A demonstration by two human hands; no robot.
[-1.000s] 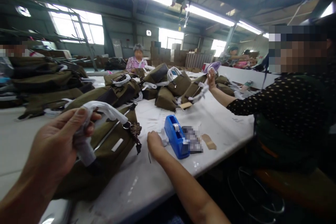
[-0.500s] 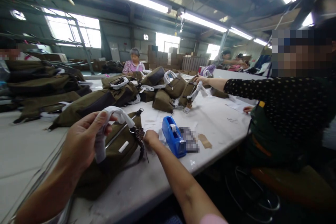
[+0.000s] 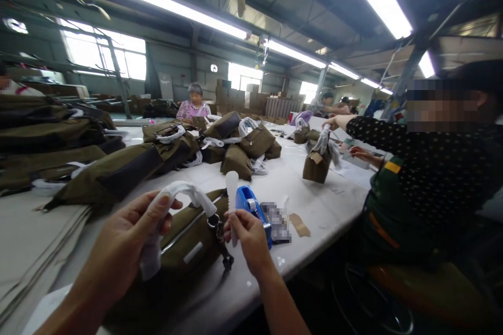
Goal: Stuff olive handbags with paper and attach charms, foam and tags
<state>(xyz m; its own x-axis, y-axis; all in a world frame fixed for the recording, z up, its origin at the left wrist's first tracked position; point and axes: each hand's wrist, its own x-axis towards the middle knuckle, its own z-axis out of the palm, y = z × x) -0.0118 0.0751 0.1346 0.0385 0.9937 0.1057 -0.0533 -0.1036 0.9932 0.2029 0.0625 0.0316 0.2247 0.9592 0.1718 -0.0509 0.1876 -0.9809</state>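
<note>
Olive-green bag [image 3: 188, 243], one item, lying on the near edge of the white table [image 3: 326, 209] directly before the wearer, its long axis running from lower left toward upper right, the end with the metal ring and dark dangling charm [image 3: 222, 238] pointing toward the right hand. Handle [image 3: 178, 193] wrapped in white paper or foam, arching over the top of the bag along the same axis. Left hand [image 3: 126, 246]: fingers curled shut around the wrapped handle at its left end, thumb pressed on top. Right hand [image 3: 247, 235]: fingertips pinched closed on the lower end of a narrow translucent strip [image 3: 231, 191], probably tape, held upright with its free end pointing up; the hand sits just beside the bag's ring end. Blue tape dispenser [image 3: 251, 204]: on the table immediately behind the right hand, partly hidden by it. Small brown paper piece [image 3: 299, 225]: flat on the table to the right of the dispenser. Further olive bags [image 3: 236, 149]: heaped across the middle of the table, several with white-wrapped handles; another stack [image 3: 51, 136] at far left. A co-worker in a dark dotted sleeve [image 3: 396, 138], seated at right, has a hand [image 3: 328, 124] over a small olive bag [image 3: 316, 165] standing upright, well apart from the wearer's bag. Another person [image 3: 192, 104] sits at the far end.
</note>
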